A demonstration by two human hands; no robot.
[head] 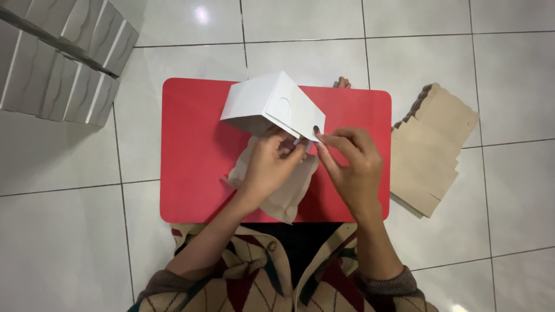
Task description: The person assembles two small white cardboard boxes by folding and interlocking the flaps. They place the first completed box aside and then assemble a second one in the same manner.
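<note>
A white cardboard box [272, 104], partly folded, is held above a red tabletop [191, 150]; one white face has a round cut mark. My left hand [269, 167] grips its near lower edge from below, fingers curled around a flap. My right hand [350, 164] pinches the near right corner of the same box with thumb and forefinger. The box's unfolded brown inner flap [289, 193] hangs down onto the red surface under my hands.
A stack of flat brown cardboard blanks [430, 153] lies on the tiled floor right of the red table. Several folded white boxes [63, 63] are stacked at the top left. My patterned sleeves and lap fill the bottom edge.
</note>
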